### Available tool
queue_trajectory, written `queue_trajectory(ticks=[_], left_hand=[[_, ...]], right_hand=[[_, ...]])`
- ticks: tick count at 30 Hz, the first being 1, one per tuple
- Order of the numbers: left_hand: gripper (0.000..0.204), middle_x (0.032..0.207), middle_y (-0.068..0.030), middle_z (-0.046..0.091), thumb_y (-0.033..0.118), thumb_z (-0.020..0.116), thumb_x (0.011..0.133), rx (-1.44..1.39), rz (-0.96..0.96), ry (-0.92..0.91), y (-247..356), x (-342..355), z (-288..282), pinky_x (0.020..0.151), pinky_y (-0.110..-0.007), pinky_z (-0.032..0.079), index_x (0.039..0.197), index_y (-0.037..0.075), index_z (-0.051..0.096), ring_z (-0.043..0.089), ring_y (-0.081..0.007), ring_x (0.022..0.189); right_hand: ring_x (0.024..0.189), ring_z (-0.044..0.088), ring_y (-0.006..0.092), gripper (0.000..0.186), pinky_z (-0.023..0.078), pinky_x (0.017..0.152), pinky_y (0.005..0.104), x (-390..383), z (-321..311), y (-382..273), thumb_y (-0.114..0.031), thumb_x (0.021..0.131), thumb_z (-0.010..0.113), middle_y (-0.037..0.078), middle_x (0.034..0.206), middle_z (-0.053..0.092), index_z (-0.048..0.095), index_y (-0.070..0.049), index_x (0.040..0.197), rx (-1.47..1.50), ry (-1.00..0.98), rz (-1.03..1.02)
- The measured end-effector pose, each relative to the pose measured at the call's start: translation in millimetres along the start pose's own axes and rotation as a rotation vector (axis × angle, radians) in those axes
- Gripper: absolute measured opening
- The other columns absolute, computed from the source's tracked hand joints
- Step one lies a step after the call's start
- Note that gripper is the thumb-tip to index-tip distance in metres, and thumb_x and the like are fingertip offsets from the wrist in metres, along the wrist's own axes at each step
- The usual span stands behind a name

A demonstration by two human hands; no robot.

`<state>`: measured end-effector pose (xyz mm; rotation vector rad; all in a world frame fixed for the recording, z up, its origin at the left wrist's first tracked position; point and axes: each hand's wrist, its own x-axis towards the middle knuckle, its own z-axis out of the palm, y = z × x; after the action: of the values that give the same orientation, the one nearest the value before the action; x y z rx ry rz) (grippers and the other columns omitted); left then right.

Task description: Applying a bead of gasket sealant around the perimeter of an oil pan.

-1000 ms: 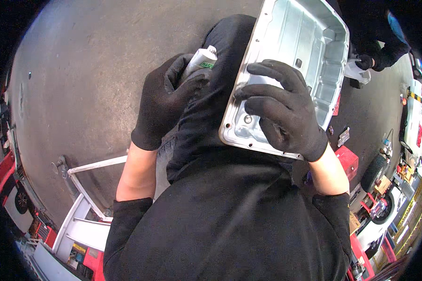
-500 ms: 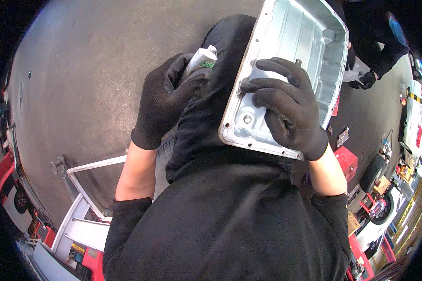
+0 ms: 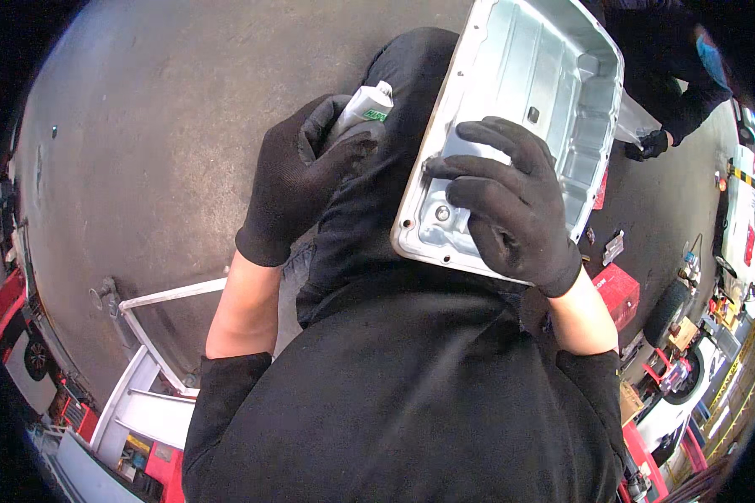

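My left hand point(image 3: 298, 180), in a black glove, is closed around a squeezable white tube point(image 3: 367, 107) with green print. The tube's nozzle end points up and away from me, beside my thigh. A silver metal oil pan point(image 3: 554, 75) rests tilted across my lap, its hollow side facing me. Over its near part is my gloved right hand point(image 3: 520, 205), fingers apart and bent. One fingertip touches the pan's left flange, and I see nothing held in this hand. The hand hides part of the pan's floor. A small dark piece point(image 3: 533, 113) shows inside the pan.
Another person's gloved hand point(image 3: 648, 147) holds clear plastic beyond the pan. A red box point(image 3: 617, 293) stands on the floor at right, near a tire point(image 3: 669, 312). A white metal frame point(image 3: 155, 352) is at lower left. Vehicles line the edges.
My right hand has slid slightly toward me along the flange, uncovering more of the dark piece. My left hand and the tube have barely shifted. The other person's hand has moved a little.
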<state>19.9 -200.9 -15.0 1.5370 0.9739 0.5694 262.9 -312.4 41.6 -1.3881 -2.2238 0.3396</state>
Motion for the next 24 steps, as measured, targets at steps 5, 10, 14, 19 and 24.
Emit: queue_trajectory(ticks=[5, 10, 14, 19, 24], left_hand=[[0.036, 0.104, -0.0145, 0.077, 0.019, 0.077, 0.092, 0.007, 0.062, 0.027, -3, 0, 1, 0.086, -0.03, 0.055, 0.119, -0.004, 0.07, 0.07, -0.0141, 0.093], [0.038, 0.104, -0.0149, 0.077, 0.021, 0.078, 0.092, 0.013, 0.043, -0.002, -4, 3, 1, 0.086, -0.031, 0.054, 0.119, -0.004, 0.07, 0.069, -0.014, 0.093], [0.038, 0.102, -0.0145, 0.077, 0.024, 0.078, 0.092, 0.004, 0.094, -0.018, -2, 4, 4, 0.085, -0.032, 0.054, 0.118, -0.003, 0.07, 0.07, -0.0145, 0.092], [0.037, 0.101, -0.0144, 0.077, 0.023, 0.078, 0.093, -0.01, 0.104, -0.027, -1, 2, 3, 0.083, -0.032, 0.054, 0.117, -0.003, 0.07, 0.07, -0.015, 0.091], [0.034, 0.1, -0.0142, 0.076, 0.023, 0.077, 0.093, -0.109, 0.104, -0.007, -7, -2, 3, 0.081, -0.032, 0.054, 0.115, -0.001, 0.07, 0.07, -0.0157, 0.088]], right_hand=[[0.13, 0.06, 0.0344, 0.026, 0.044, 0.109, 0.0525, -4, -1, -3, -0.006, 0.075, 0.068, 0.001, 0.123, 0.073, 0.068, -0.013, 0.1, 0.012, -0.012, -0.028], [0.131, 0.059, 0.0375, 0.032, 0.044, 0.11, 0.0517, -10, 0, 0, -0.001, 0.074, 0.062, 0.007, 0.124, 0.073, 0.066, -0.009, 0.104, 0.279, 0.04, 0.184], [0.131, 0.059, 0.0406, 0.036, 0.043, 0.11, 0.0511, -11, 4, -7, 0.002, 0.072, 0.058, 0.012, 0.128, 0.071, 0.064, -0.006, 0.106, 0.337, 0.066, 0.249], [0.133, 0.057, 0.0418, 0.039, 0.043, 0.111, 0.052, -14, 3, -20, 0.002, 0.07, 0.058, 0.012, 0.133, 0.069, 0.064, -0.006, 0.108, 0.215, 0.032, 0.201], [0.14, 0.051, 0.0436, 0.048, 0.039, 0.115, 0.0528, -21, 11, -35, 0.003, 0.068, 0.06, 0.017, 0.145, 0.062, 0.062, -0.005, 0.116, 0.22, 0.008, 0.221]])
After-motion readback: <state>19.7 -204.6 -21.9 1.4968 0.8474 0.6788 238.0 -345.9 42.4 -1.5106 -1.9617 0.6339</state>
